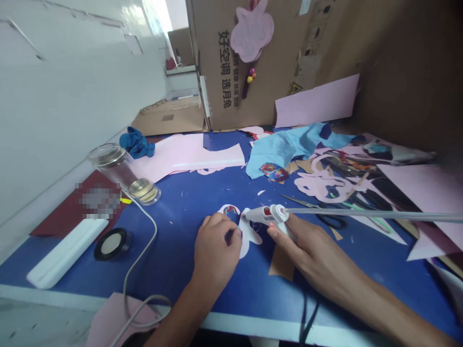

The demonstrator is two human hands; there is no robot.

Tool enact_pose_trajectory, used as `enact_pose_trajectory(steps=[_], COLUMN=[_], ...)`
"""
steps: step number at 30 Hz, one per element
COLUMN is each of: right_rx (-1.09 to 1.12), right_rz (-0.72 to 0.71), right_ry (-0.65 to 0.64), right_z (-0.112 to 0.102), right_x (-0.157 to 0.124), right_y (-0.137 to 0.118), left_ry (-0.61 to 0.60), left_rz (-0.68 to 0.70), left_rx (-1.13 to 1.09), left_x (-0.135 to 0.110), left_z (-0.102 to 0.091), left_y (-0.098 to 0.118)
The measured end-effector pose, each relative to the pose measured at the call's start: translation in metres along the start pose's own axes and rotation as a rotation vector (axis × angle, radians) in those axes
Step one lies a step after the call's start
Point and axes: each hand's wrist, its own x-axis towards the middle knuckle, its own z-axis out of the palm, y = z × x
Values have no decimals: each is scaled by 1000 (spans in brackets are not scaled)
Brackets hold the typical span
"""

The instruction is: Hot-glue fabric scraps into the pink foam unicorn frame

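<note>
The left hand (215, 243) sits at the edge of the flat pink paper shape (246, 241) on the blue table (175, 255), maybe to stop it slipping under the white plastic glue gun (261, 214). Its fingers curl in, but I can't tell if they pinch; the fingers of the right hand (302, 243) wrap around the gun.

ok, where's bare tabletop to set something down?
Largest: between the cable and left hand, bar tiny scraps. Smaller: between left hand and brown card, toward the table's front edge. Crowded: beyond the right hand, with scissors, paper cutouts and a blue cloth.
</note>
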Motion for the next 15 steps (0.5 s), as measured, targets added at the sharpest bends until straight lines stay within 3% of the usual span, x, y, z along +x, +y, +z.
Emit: enact_pose_trajectory(steps=[15], right_rx=[49], right_rz=[0], right_ry=[-59], right_z=[-2], right_x=[-3], right_y=[-7], left_ry=[-9], left_rz=[-5], left_rx=[7], left_x=[1], left_z=[-1], left_y=[2])
